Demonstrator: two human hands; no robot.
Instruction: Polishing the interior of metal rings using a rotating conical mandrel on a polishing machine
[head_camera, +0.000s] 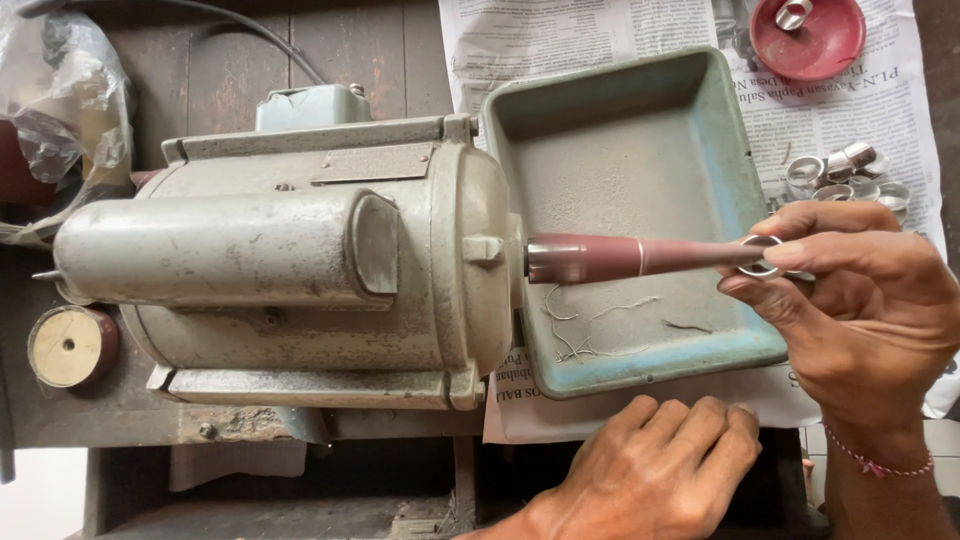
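Small silver ring (762, 256) sits at the tip of a tapered reddish spindle (640, 257), pinched between thumb and fingers of the right hand (860, 300), which is clamped on it. Spindle juts from the shaft end of a grey-green motor (300, 260). Beneath spindle and ring: a worn teal metal tray (720, 130) holding a few loose threads (585, 325). Left hand (650, 470) rests fingers curled, loosely together, on the tabletop edge just below the tray, holding nothing. Newspaper (560, 40) under the tray. More silver rings (850, 175) heaped on it beyond the right hand; red lid (810, 40) farther up. Round buffing wheel (68, 345) left of the motor
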